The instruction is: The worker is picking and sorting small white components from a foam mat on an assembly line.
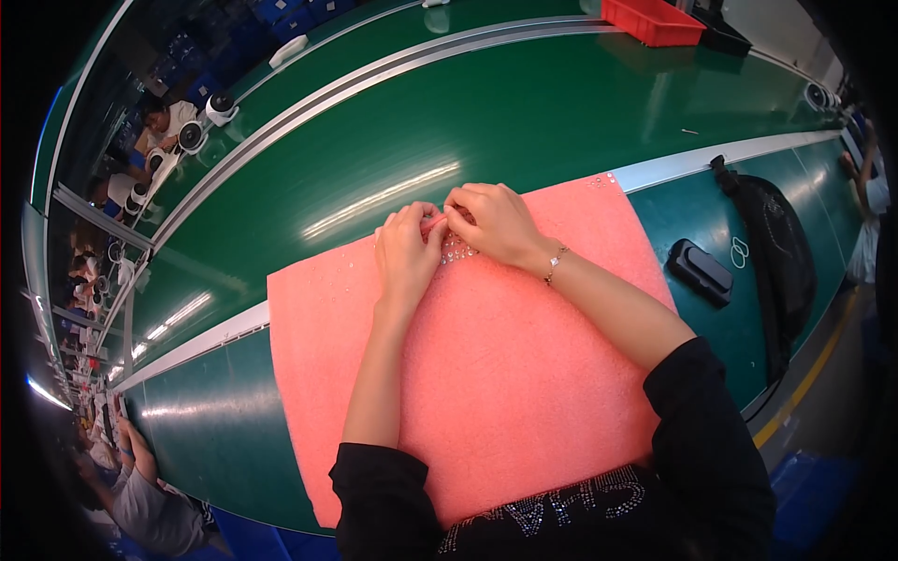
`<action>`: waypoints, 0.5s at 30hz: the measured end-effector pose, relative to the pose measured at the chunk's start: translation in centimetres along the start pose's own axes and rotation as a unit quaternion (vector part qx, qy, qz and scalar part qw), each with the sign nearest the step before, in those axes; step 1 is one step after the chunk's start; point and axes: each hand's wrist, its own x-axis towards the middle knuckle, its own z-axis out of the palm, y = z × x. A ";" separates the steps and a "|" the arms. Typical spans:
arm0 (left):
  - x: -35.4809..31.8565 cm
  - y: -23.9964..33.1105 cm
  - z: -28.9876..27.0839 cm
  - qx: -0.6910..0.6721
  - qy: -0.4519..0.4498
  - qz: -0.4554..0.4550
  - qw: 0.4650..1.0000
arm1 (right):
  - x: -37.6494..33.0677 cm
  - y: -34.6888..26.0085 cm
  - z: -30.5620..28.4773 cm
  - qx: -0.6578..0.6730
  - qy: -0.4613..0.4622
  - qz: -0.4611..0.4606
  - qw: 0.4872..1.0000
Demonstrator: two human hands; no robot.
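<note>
A fuzzy pink towel-like cloth [524,374] lies spread before me, partly over the green bench and its metal edge. At its far side, my left hand [402,245] and my right hand [496,224] meet, thumbs and fingertips pinched together. A small raised bit of pink, seemingly a fold of the cloth, shows between them; anything smaller there is hidden by the fingers. Just under the hands sits a patch of shiny clear rhinestones [458,250]. More rhinestones [600,181] dot the far right corner of the cloth.
To the right lie a black case [702,271], pale loops [739,251] and a black waist bag [776,252]. Beyond the cloth runs a wide green belt [561,112] with metal rails. A red tray [653,22] stands far right. White round-headed devices [221,108] and several people are at left.
</note>
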 end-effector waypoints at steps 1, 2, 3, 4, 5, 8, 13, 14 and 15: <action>0.0 0.1 0.0 0.003 -0.001 -0.003 1.000 | 0.0 0.0 0.0 0.000 0.000 0.000 1.000; 0.0 0.1 -0.1 0.005 -0.001 -0.006 1.000 | 0.0 0.0 0.0 0.003 0.001 -0.001 1.000; 0.0 0.1 -0.2 0.006 0.000 -0.006 1.000 | 0.0 -0.1 0.0 0.006 0.001 -0.003 1.000; 0.1 0.1 -0.2 0.008 -0.004 -0.009 1.000 | 0.1 -0.1 0.0 0.006 0.001 -0.003 1.000; 0.0 0.1 -0.3 0.010 -0.008 -0.011 1.000 | 0.0 -0.2 0.1 0.003 0.003 -0.009 1.000; 0.0 0.2 -0.7 0.005 -0.023 -0.022 0.999 | -0.1 -0.4 0.2 0.000 0.004 -0.012 1.000; 0.1 -0.2 -1.1 -0.023 -0.045 -0.038 0.998 | -0.1 -0.6 0.3 -0.004 0.001 -0.007 1.000; 0.1 -0.3 -1.1 -0.032 -0.056 -0.043 0.997 | -0.1 -0.6 0.3 -0.007 0.001 -0.008 1.000; 0.1 -0.4 -1.1 -0.032 -0.057 -0.043 0.997 | -0.2 -0.7 0.3 -0.010 0.001 -0.010 1.000</action>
